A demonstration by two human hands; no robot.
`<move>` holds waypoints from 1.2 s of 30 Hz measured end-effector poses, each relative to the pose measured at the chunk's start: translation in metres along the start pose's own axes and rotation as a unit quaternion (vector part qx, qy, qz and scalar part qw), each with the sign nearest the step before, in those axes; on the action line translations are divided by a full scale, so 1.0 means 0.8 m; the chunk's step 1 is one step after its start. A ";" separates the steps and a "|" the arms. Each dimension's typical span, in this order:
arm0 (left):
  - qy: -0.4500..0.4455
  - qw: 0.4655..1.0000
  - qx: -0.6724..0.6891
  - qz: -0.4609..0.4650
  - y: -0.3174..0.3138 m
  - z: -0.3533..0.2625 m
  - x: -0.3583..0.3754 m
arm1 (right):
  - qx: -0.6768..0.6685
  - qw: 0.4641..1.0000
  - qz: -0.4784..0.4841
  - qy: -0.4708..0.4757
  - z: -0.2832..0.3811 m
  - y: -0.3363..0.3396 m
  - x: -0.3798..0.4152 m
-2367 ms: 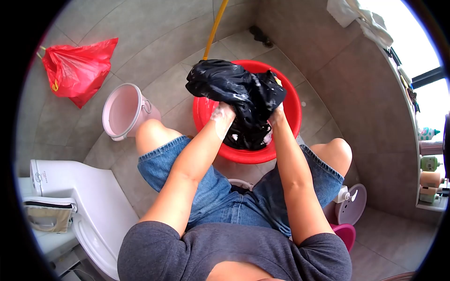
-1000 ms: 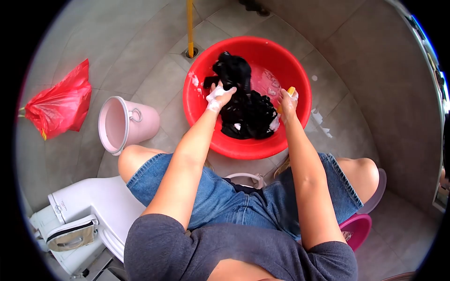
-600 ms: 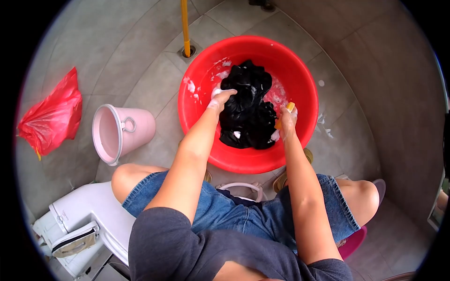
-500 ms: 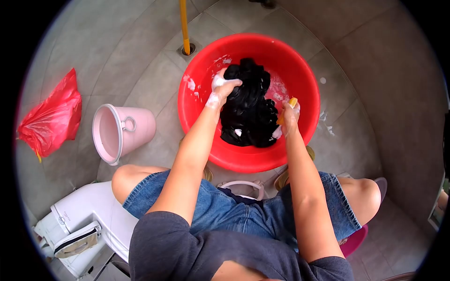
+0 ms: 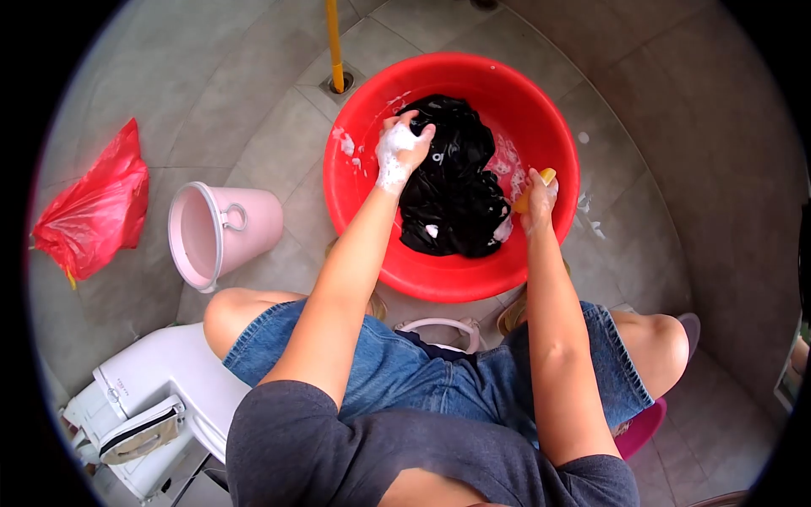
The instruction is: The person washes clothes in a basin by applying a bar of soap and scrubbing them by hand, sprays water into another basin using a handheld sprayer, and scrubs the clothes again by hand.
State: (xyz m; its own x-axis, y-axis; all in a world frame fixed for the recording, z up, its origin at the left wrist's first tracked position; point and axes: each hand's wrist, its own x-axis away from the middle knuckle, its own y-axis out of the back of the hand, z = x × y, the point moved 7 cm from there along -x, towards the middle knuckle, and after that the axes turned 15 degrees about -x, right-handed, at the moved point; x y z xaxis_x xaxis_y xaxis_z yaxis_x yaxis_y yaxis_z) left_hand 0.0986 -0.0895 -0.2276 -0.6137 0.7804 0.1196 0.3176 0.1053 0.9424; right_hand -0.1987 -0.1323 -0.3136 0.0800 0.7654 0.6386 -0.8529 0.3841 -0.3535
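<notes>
Wet black clothing [image 5: 452,182] lies bunched in a large red basin [image 5: 372,245], with flecks of white foam on it. My left hand [image 5: 400,152], coated in white suds, is at the upper left edge of the clothing, its fingers and thumb curled on the fabric. On the right side of the basin, my right hand [image 5: 541,203] is closed around what looks like a yellow bar of soap [image 5: 547,176]; the palm hides part of the bar. This hand is beside the clothing, apart from it.
A pink bucket [image 5: 245,224] lies on its side to the left, near a red plastic bag [image 5: 97,207]. A yellow pipe [image 5: 334,42] goes into a floor drain behind the basin. A white toilet [image 5: 160,363] is at lower left. Foam spots mark the tiled floor.
My left hand has turned and shifted slightly up on the clothing, exposing a small white mark on the fabric. My right hand has moved right, away from the clothing, with the yellow bar.
</notes>
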 end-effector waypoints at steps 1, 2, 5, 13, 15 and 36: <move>0.041 0.998 -0.054 0.020 -0.031 0.023 -0.008 | 0.001 1.000 0.001 -0.004 -0.004 0.001 0.000; 0.067 0.995 -0.049 0.058 -0.050 0.032 -0.003 | 0.002 1.000 0.001 -0.007 -0.007 0.002 0.002; 0.047 0.972 -0.046 0.224 -0.130 0.032 0.026 | 0.026 0.999 0.020 -0.009 -0.020 -0.005 0.016; -0.005 0.919 0.389 0.058 -0.027 -0.020 0.060 | 0.024 0.992 0.089 -0.088 -0.028 -0.047 0.036; -0.026 0.856 0.499 0.132 0.024 -0.045 0.067 | 0.021 0.990 0.113 -0.076 -0.014 -0.081 0.057; 0.046 0.449 0.874 0.180 0.155 -0.079 0.166 | 0.247 0.848 0.445 0.150 0.126 -0.269 0.307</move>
State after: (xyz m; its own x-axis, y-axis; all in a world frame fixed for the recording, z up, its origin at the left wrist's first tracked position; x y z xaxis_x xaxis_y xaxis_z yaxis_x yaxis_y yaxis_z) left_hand 0.0107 -0.0114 -0.0748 -0.2978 0.9201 0.2544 0.4414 0.3690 -0.8179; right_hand -0.0477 -0.0794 -0.0116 -0.6440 0.7639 0.0410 -0.7506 -0.6207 -0.2265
